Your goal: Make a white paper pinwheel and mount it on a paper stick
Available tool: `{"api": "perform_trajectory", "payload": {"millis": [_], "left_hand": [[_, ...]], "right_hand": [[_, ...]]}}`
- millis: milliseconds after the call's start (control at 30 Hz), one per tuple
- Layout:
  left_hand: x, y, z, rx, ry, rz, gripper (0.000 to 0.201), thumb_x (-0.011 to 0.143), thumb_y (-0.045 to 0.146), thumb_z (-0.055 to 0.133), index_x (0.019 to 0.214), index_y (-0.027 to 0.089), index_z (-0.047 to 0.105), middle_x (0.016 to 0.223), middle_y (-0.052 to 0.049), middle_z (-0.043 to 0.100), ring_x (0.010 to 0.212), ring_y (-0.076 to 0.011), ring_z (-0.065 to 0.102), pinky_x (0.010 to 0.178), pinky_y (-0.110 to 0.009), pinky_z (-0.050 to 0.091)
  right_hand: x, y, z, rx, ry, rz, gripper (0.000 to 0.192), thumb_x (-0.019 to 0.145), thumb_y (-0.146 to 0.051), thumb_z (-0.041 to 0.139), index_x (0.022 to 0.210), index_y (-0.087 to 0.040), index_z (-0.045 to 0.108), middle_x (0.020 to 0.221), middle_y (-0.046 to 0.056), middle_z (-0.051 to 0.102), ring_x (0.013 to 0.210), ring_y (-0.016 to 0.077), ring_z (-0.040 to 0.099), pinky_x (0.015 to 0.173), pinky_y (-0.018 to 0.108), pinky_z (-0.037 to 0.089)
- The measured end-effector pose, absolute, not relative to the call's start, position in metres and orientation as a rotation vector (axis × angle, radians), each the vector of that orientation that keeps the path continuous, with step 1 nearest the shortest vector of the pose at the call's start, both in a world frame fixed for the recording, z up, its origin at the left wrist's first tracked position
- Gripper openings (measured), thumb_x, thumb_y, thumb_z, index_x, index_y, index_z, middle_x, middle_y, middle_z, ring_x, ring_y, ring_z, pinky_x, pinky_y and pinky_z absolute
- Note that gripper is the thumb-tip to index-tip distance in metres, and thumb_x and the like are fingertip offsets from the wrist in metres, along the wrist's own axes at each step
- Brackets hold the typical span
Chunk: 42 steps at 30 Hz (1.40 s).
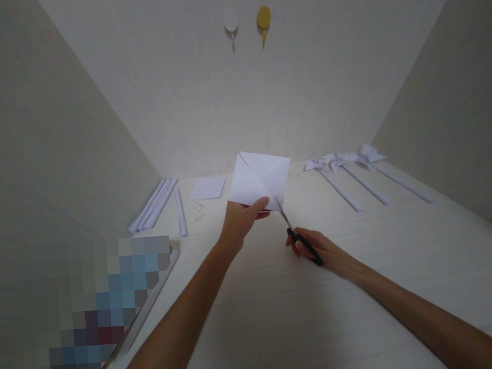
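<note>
A white paper square (259,175) with diagonal creases is held up off the table by my left hand (242,221), thumb on top and fingers underneath. A slit or dark crease line runs in from its upper left corner. My right hand (318,249) grips black-handled scissors (305,246). Their blades point up and away, with the tips at the sheet's lower right edge, close to my left thumb. Whether the blades are parted there is hard to make out.
Rolled paper sticks (155,205) and a single paper stick (181,212) lie at left. Nearby are a paper square (208,187) and small pale bits (198,213). Three paper pinwheels on sticks (364,183) lie at right. A white hook (230,21) and yellow hook (263,18) are on the back wall.
</note>
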State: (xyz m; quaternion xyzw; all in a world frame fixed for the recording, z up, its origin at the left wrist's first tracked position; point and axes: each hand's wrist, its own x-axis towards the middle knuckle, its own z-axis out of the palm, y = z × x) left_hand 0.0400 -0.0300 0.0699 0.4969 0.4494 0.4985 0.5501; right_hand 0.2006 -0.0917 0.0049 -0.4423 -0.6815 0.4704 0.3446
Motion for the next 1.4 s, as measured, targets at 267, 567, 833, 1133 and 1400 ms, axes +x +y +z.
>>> {"api": "perform_trajectory", "payload": {"millis": [267, 567, 833, 1133, 1400], "left_hand": [[0.041, -0.031, 0.069, 1.202, 1.057, 1.177, 0.022, 0.057, 0.019, 0.068, 0.075, 0.008, 0.061, 0.078, -0.007, 0.067, 0.063, -0.0139, 0.062, 0.057, -0.025, 0.055], [0.041, -0.032, 0.070, 1.205, 1.059, 1.171, 0.020, 0.057, 0.019, 0.068, 0.073, 0.008, 0.062, 0.082, -0.008, 0.067, 0.065, -0.0144, 0.062, 0.057, -0.025, 0.055], [0.041, -0.032, 0.071, 1.202, 1.063, 1.167, 0.020, 0.057, 0.019, 0.068, 0.073, 0.009, 0.061, 0.083, -0.008, 0.067, 0.066, -0.0145, 0.062, 0.057, -0.024, 0.055], [0.042, -0.033, 0.071, 1.184, 1.081, 1.173, 0.020, 0.056, 0.019, 0.069, 0.072, 0.009, 0.061, 0.080, -0.007, 0.067, 0.066, -0.0153, 0.063, 0.058, -0.026, 0.055], [0.041, -0.031, 0.069, 1.205, 1.074, 1.161, 0.018, 0.057, 0.018, 0.068, 0.071, 0.009, 0.061, 0.083, -0.007, 0.067, 0.066, -0.0147, 0.062, 0.057, -0.026, 0.055]], "right_hand": [[0.198, -0.093, 0.008, -1.181, -1.747, 1.219, 0.044, 0.075, -0.059, 0.039, 0.081, -0.016, 0.048, 0.066, -0.001, 0.043, 0.057, 0.0104, 0.037, 0.050, 0.023, 0.030], [0.197, -0.094, 0.009, -1.156, -1.731, 1.201, 0.042, 0.075, -0.058, 0.041, 0.070, -0.016, 0.044, 0.062, -0.002, 0.040, 0.056, 0.0097, 0.036, 0.050, 0.023, 0.029], [0.196, -0.094, 0.006, -1.178, -1.690, 1.233, 0.039, 0.076, -0.054, 0.043, 0.062, -0.018, 0.037, 0.056, -0.005, 0.033, 0.050, 0.0078, 0.029, 0.045, 0.022, 0.023], [0.196, -0.093, 0.003, -1.231, -1.710, 1.219, 0.035, 0.078, -0.047, 0.044, 0.059, -0.019, 0.035, 0.054, -0.005, 0.034, 0.049, 0.0077, 0.030, 0.044, 0.022, 0.024], [0.197, -0.093, -0.003, -1.236, -1.703, 1.193, 0.034, 0.079, -0.044, 0.042, 0.058, -0.019, 0.035, 0.052, -0.005, 0.034, 0.047, 0.0073, 0.031, 0.043, 0.022, 0.024]]}}
